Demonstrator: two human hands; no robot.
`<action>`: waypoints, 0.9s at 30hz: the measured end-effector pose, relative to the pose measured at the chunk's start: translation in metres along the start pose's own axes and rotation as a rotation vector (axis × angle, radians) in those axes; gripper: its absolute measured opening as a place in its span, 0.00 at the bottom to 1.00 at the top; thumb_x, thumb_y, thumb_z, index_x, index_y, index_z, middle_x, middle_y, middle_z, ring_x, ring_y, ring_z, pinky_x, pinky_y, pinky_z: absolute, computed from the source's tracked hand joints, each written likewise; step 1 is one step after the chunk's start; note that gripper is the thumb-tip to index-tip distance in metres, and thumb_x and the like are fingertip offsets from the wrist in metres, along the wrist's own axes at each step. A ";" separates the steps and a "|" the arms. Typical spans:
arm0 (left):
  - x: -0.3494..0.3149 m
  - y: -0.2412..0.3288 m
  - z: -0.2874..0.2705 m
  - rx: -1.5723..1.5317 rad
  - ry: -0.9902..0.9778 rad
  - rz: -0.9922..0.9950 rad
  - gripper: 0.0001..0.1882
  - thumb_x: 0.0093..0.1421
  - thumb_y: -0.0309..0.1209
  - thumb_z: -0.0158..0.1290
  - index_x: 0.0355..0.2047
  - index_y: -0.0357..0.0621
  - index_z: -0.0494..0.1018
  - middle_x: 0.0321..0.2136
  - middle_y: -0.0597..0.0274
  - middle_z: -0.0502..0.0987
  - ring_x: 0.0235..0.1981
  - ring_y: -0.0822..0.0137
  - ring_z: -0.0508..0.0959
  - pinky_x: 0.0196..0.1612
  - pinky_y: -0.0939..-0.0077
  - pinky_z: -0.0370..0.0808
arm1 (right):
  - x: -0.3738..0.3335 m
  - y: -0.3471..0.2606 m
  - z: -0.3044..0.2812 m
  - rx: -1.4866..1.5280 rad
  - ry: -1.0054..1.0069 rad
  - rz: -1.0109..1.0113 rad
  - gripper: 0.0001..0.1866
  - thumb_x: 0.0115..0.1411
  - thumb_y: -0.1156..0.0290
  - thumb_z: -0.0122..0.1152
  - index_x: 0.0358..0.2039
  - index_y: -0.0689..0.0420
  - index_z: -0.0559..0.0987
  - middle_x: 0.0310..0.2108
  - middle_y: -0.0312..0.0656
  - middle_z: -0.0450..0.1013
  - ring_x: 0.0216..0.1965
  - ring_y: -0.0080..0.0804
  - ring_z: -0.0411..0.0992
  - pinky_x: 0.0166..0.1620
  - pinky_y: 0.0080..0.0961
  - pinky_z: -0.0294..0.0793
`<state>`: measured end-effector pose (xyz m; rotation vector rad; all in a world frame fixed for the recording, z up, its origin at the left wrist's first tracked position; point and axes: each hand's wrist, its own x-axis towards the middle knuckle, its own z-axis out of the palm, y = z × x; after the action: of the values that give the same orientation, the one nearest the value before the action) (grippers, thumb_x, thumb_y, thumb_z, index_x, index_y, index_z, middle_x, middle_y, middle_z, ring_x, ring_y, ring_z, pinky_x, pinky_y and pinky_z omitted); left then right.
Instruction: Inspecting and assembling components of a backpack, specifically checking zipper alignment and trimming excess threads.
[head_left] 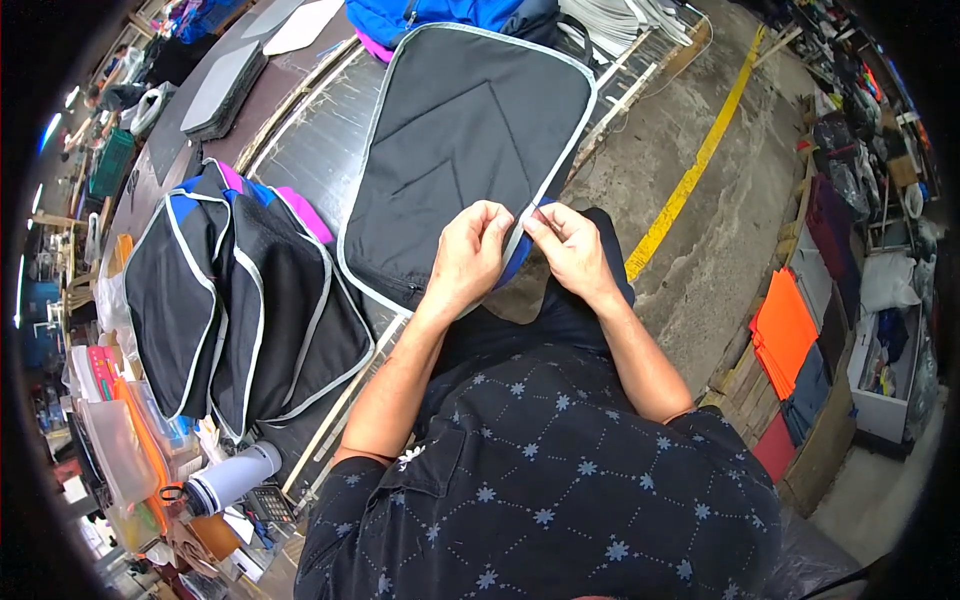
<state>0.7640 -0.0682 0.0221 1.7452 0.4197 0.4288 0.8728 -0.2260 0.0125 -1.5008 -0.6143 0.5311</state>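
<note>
A black fabric backpack with light grey edge binding lies flat in front of me on the table, stitched lines crossing its panel. At its near right edge, my left hand is closed, thumb and fingers pinching the grey binding. Just to the right, my right hand also pinches that edge, its fingertips close to the left ones. Some blue fabric shows beneath the edge between my hands. What lies inside the pinches is mostly hidden. More black pieces with grey binding and blue and pink parts are heaped at left.
Behind the backpack is a bright blue fabric bundle. Stacked grey sheets lie far left. A grey-blue bottle and plastic containers stand near left. To the right, a yellow line crosses the concrete floor, beside orange sheets.
</note>
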 end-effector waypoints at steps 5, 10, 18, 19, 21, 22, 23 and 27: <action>-0.006 0.017 0.001 0.067 0.045 0.047 0.07 0.73 0.26 0.56 0.40 0.33 0.79 0.29 0.55 0.81 0.30 0.67 0.81 0.38 0.70 0.77 | -0.023 -0.055 -0.007 -0.522 0.143 -0.132 0.11 0.69 0.68 0.72 0.45 0.62 0.83 0.37 0.42 0.84 0.38 0.26 0.83 0.41 0.27 0.80; -0.011 0.015 0.006 0.149 0.096 0.151 0.05 0.72 0.25 0.56 0.39 0.35 0.78 0.31 0.52 0.80 0.31 0.57 0.82 0.37 0.64 0.77 | -0.029 -0.069 -0.005 -0.770 0.103 -0.368 0.13 0.61 0.69 0.77 0.44 0.57 0.85 0.32 0.44 0.84 0.31 0.40 0.84 0.35 0.35 0.81; -0.018 0.013 0.011 0.263 0.152 0.349 0.02 0.69 0.24 0.58 0.39 0.37 0.76 0.31 0.52 0.77 0.30 0.50 0.80 0.36 0.59 0.76 | -0.029 -0.064 0.008 -0.884 0.163 -0.458 0.10 0.60 0.69 0.77 0.39 0.55 0.84 0.29 0.41 0.83 0.29 0.43 0.83 0.35 0.38 0.80; -0.019 0.012 0.012 0.269 0.150 0.348 0.02 0.69 0.23 0.58 0.39 0.37 0.76 0.31 0.52 0.77 0.30 0.50 0.79 0.36 0.58 0.76 | -0.030 -0.062 0.008 -0.884 0.161 -0.459 0.10 0.60 0.69 0.77 0.39 0.55 0.84 0.29 0.41 0.83 0.29 0.43 0.83 0.35 0.38 0.80; -0.020 0.012 0.013 0.272 0.145 0.347 0.02 0.69 0.23 0.58 0.39 0.38 0.76 0.31 0.52 0.77 0.30 0.50 0.79 0.36 0.58 0.76 | -0.030 -0.057 0.007 -0.939 0.145 -0.492 0.08 0.60 0.69 0.77 0.37 0.55 0.85 0.28 0.40 0.83 0.29 0.42 0.83 0.34 0.38 0.79; -0.021 0.013 0.014 0.267 0.145 0.336 0.02 0.69 0.23 0.58 0.39 0.38 0.76 0.31 0.52 0.77 0.30 0.50 0.79 0.36 0.58 0.75 | -0.031 -0.057 0.007 -0.941 0.146 -0.491 0.08 0.60 0.69 0.77 0.37 0.55 0.85 0.28 0.40 0.83 0.29 0.42 0.83 0.34 0.38 0.79; -0.022 0.014 0.014 0.263 0.145 0.325 0.02 0.69 0.23 0.58 0.38 0.38 0.76 0.31 0.52 0.76 0.30 0.50 0.79 0.36 0.57 0.75 | -0.032 -0.056 0.006 -0.955 0.145 -0.499 0.08 0.60 0.69 0.77 0.36 0.54 0.85 0.28 0.40 0.83 0.28 0.42 0.82 0.34 0.38 0.78; -0.022 0.010 0.016 0.253 0.163 0.375 0.02 0.69 0.23 0.58 0.38 0.38 0.76 0.31 0.52 0.76 0.31 0.49 0.79 0.36 0.56 0.75 | -0.032 -0.053 0.003 -0.966 0.142 -0.511 0.07 0.61 0.70 0.76 0.36 0.54 0.85 0.27 0.40 0.83 0.28 0.42 0.82 0.33 0.36 0.78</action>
<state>0.7532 -0.0943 0.0275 2.0507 0.2679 0.8194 0.8441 -0.2456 0.0634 -2.1332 -1.1902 -0.3372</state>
